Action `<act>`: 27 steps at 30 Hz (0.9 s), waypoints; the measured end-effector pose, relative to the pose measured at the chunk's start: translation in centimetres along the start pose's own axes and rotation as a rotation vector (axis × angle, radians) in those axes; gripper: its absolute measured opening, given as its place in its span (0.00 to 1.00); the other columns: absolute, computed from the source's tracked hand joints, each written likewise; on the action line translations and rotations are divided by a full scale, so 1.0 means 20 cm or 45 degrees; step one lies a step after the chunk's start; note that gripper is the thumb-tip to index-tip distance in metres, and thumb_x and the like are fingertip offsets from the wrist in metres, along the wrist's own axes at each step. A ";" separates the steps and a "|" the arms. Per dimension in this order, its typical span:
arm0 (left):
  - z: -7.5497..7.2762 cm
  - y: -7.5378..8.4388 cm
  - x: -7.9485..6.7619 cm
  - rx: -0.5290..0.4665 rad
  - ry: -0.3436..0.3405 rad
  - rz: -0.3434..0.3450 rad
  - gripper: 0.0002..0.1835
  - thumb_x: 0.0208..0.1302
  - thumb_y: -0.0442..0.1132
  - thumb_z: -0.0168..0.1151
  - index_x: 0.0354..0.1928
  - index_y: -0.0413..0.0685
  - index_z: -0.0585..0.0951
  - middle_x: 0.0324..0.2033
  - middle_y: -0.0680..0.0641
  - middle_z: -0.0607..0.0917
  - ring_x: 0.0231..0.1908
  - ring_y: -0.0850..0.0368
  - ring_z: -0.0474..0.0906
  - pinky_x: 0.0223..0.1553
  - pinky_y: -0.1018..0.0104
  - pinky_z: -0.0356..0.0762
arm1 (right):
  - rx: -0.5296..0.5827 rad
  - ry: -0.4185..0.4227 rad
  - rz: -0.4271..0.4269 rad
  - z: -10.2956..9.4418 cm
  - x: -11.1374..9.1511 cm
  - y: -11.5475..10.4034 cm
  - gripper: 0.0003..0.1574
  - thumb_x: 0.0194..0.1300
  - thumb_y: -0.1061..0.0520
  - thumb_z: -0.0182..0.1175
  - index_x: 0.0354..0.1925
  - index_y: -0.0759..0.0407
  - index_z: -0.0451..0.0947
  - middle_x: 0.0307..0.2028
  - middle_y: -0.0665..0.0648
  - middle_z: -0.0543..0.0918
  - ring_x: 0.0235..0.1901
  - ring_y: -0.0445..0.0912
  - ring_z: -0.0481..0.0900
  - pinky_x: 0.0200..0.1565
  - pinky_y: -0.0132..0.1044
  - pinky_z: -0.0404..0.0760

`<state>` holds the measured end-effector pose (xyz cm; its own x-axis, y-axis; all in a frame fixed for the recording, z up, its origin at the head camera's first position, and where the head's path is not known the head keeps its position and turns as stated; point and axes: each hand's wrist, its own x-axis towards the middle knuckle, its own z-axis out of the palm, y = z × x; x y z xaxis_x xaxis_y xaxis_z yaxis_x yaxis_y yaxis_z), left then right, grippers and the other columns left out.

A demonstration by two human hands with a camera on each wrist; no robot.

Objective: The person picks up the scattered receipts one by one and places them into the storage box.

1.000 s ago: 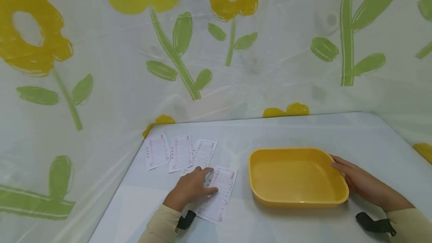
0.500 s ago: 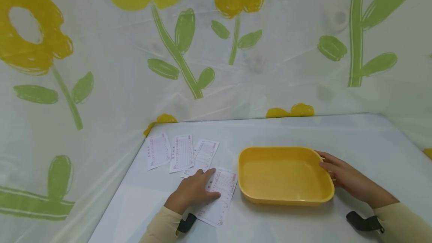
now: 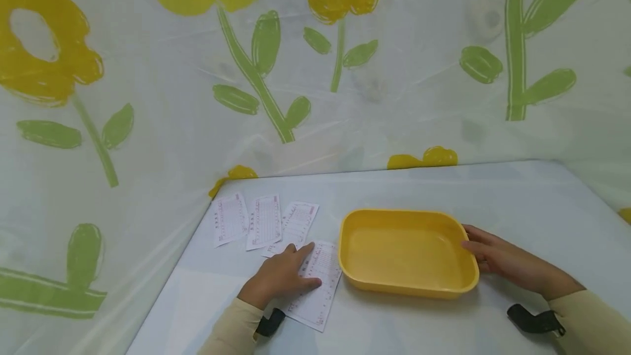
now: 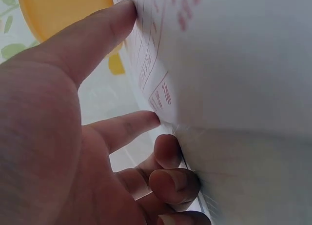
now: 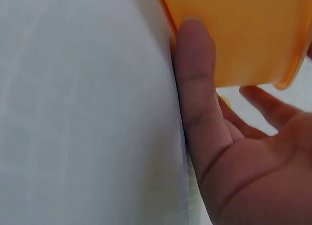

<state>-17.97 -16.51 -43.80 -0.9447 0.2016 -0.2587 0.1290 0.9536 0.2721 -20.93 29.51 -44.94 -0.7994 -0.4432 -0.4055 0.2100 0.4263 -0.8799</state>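
Tabletop [image 3: 532, 196] in white carries the yellow tray [image 3: 409, 251], which has shifted leftward. The right hand [image 3: 508, 262] pinches its right end, thumb over the rim, fingers along the outer wall. The left hand [image 3: 281, 275] rests thumb and index finger, spread apart, on the nearest printed slip [image 3: 319, 303]; the other 3 slips [image 3: 264, 222] lie beyond. That slip now borders the tray, seemingly easing any transfer; contact is unclear.
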 end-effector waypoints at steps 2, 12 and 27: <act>0.00 0.00 0.00 -0.006 -0.008 -0.008 0.48 0.52 0.65 0.72 0.74 0.65 0.65 0.60 0.37 0.76 0.35 0.50 0.75 0.40 0.51 0.83 | -0.021 -0.017 0.004 0.00 -0.01 0.00 0.51 0.78 0.41 0.45 0.79 0.62 0.30 0.78 0.73 0.42 0.62 0.50 0.75 0.60 0.48 0.79; 0.00 0.00 0.01 0.008 0.003 0.007 0.48 0.51 0.65 0.72 0.74 0.64 0.65 0.54 0.40 0.78 0.33 0.52 0.74 0.36 0.56 0.79 | -0.056 -0.007 0.014 0.00 0.01 0.01 0.52 0.77 0.40 0.48 0.79 0.61 0.31 0.78 0.73 0.41 0.65 0.52 0.73 0.60 0.47 0.79; 0.00 0.00 0.00 0.002 0.011 0.001 0.48 0.50 0.65 0.73 0.74 0.64 0.67 0.53 0.41 0.79 0.33 0.53 0.73 0.35 0.57 0.79 | -0.071 0.004 0.023 0.00 0.01 0.01 0.52 0.78 0.40 0.46 0.79 0.63 0.31 0.78 0.73 0.41 0.64 0.51 0.74 0.61 0.47 0.79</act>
<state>-18.06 -16.56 -43.85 -0.9472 0.2000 -0.2506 0.1297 0.9538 0.2710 -21.10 29.41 -45.18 -0.7976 -0.4327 -0.4202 0.1925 0.4776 -0.8572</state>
